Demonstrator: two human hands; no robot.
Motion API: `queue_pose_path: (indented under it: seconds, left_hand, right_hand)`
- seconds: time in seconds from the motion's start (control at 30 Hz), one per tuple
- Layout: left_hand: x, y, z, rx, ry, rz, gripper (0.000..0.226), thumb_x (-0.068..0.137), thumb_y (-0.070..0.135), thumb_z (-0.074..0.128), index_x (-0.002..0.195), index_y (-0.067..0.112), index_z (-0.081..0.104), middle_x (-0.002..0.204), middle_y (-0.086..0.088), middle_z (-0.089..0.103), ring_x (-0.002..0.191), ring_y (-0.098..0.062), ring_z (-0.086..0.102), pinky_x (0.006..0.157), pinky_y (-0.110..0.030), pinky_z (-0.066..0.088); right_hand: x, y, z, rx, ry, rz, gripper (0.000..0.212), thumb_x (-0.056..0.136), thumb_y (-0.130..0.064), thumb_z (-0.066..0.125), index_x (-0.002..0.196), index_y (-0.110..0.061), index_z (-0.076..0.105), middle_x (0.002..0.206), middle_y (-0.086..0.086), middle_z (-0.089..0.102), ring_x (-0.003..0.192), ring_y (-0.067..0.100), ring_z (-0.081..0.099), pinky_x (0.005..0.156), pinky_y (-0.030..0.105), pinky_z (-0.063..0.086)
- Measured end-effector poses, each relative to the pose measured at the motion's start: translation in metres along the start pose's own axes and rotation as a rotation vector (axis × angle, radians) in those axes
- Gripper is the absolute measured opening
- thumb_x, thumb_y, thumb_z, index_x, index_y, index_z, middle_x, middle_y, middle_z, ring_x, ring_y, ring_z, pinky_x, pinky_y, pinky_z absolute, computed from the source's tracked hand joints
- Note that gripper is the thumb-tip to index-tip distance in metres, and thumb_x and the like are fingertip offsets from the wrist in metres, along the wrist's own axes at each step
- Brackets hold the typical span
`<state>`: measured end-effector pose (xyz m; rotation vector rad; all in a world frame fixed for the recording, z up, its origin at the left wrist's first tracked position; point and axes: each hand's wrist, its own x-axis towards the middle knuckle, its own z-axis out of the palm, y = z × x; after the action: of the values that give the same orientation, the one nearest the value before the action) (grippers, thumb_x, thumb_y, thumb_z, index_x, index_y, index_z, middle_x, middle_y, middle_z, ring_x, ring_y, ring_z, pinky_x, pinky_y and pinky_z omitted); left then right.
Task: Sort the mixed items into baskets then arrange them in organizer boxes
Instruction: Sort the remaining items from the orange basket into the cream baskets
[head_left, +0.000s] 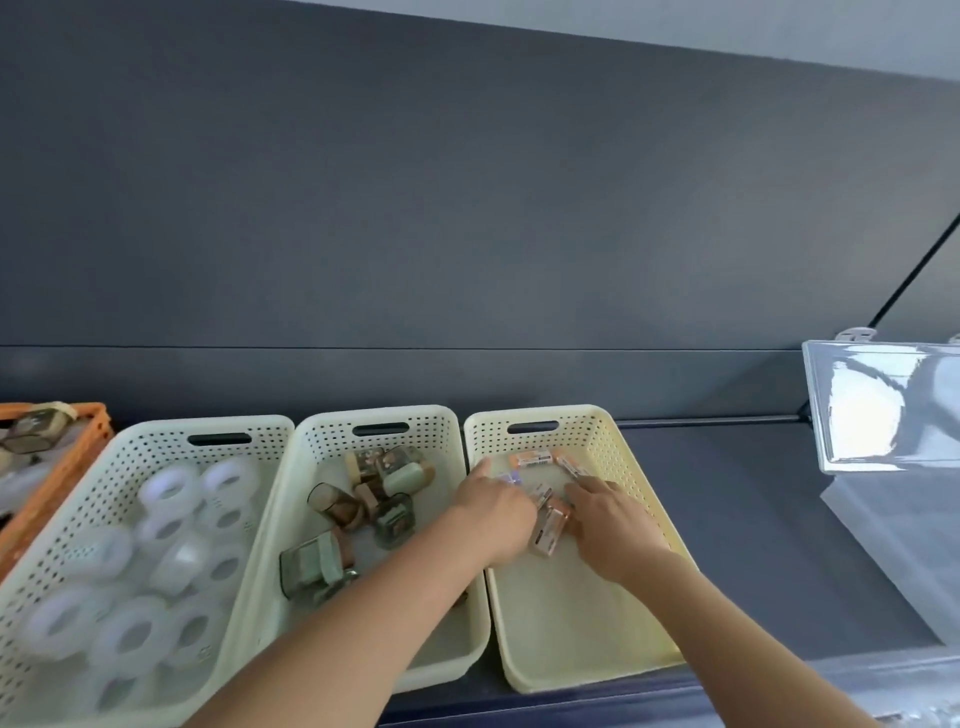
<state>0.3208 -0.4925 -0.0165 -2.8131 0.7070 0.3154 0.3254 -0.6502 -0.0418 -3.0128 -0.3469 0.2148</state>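
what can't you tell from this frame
Head view only:
- Small boxes in the yellow basket: labels too small and blurred; some hidden under the hands.
- Left hand and right hand: their backs hide whether the fingers grip a box.
- Orange crate: cut off by the left edge.
- Clear organizer box: cut off by the right edge, glare hides its inside.

Three perforated baskets side by side on a dark shelf (753, 519). The left hand (493, 514) and right hand (615, 530) reach into the cream basket (571, 623), touching small orange boxes (530, 459) (grip unclear). White tape rolls (171, 488) fill the left basket (156, 428).
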Motion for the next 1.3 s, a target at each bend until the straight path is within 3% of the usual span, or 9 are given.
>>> queue_pose_path:
  seconds: [0.17,0.3,0.4,0.6,0.9,1.0,1.1,1.3]
  left_hand:
    - [-0.005,-0.001,-0.006,-0.014,-0.006,0.009,0.035,0.090,0.005,0.042,0.120,0.012,0.058,0.120,-0.006,0.061,0.118,-0.024,0.052,0.115,-0.046,0.013]
    - [-0.023,-0.017,-0.005,-0.124,0.224,-0.025,0.028,0.087,0.003,0.049,0.110,0.009,0.063,0.108,-0.008,0.060,0.106,-0.026,0.053,0.104,-0.041,0.033]
    - [-0.028,-0.024,-0.007,-0.162,0.395,-0.039,0.027,0.089,0.008,0.054,0.115,0.009,0.062,0.110,-0.006,0.060,0.108,-0.024,0.051,0.100,-0.036,0.039]
    - [-0.075,-0.071,-0.010,-0.150,0.513,-0.292,0.017,0.089,0.009,0.053,0.103,0.014,0.061,0.104,0.001,0.058,0.102,-0.020,0.050,0.087,-0.033,0.045]
    - [-0.195,-0.159,0.018,-0.054,0.449,-0.619,0.023,0.086,0.011,0.053,0.105,0.020,0.060,0.105,0.003,0.058,0.104,-0.019,0.053,0.086,-0.031,0.042]
    - [-0.237,-0.186,0.033,-0.063,0.422,-0.692,0.017,0.084,0.011,0.052,0.096,0.020,0.060,0.100,0.002,0.057,0.099,-0.020,0.054,0.073,-0.028,0.036]
    - [-0.274,-0.214,0.051,-0.049,0.384,-0.748,0.023,0.085,0.010,0.051,0.103,0.019,0.063,0.105,0.001,0.058,0.096,-0.022,0.056,0.065,-0.030,0.038]
    - [-0.329,-0.272,0.089,-0.123,0.360,-0.815,0.024,0.088,0.010,0.049,0.106,0.020,0.062,0.106,-0.001,0.061,0.100,-0.023,0.057,0.071,-0.032,0.045]
  right_hand:
    - [0.006,-0.002,-0.001,-0.027,-0.002,-0.040,0.033,0.092,-0.017,0.047,0.124,-0.024,0.050,0.127,-0.001,0.049,0.116,0.023,0.046,0.092,0.035,0.047]
    - [0.015,-0.023,-0.011,-0.025,0.068,-0.119,0.036,0.092,-0.018,0.047,0.127,-0.023,0.051,0.129,0.000,0.051,0.116,0.022,0.049,0.093,0.033,0.045]
    - [0.017,-0.031,-0.019,-0.029,0.170,-0.125,0.038,0.088,-0.019,0.048,0.126,-0.025,0.055,0.122,-0.002,0.057,0.113,0.020,0.051,0.091,0.030,0.043]
    - [0.028,-0.073,-0.033,-0.007,0.313,-0.254,0.031,0.090,-0.027,0.049,0.119,-0.023,0.060,0.115,-0.001,0.062,0.109,0.021,0.054,0.086,0.031,0.044]
    - [0.034,-0.209,-0.037,0.044,0.311,-0.560,0.031,0.091,-0.030,0.049,0.119,-0.022,0.061,0.117,0.000,0.061,0.109,0.022,0.054,0.090,0.033,0.044]
    - [0.031,-0.263,-0.034,0.041,0.284,-0.648,0.030,0.091,-0.031,0.050,0.117,-0.021,0.061,0.116,0.001,0.061,0.109,0.023,0.053,0.091,0.034,0.044]
    - [0.029,-0.316,-0.030,0.065,0.257,-0.703,0.028,0.091,-0.032,0.050,0.114,-0.022,0.062,0.112,0.000,0.060,0.108,0.023,0.053,0.089,0.035,0.044]
    - [0.031,-0.411,-0.017,0.051,0.218,-0.779,0.028,0.091,-0.032,0.050,0.113,-0.020,0.062,0.109,0.002,0.060,0.107,0.024,0.053,0.086,0.034,0.047]
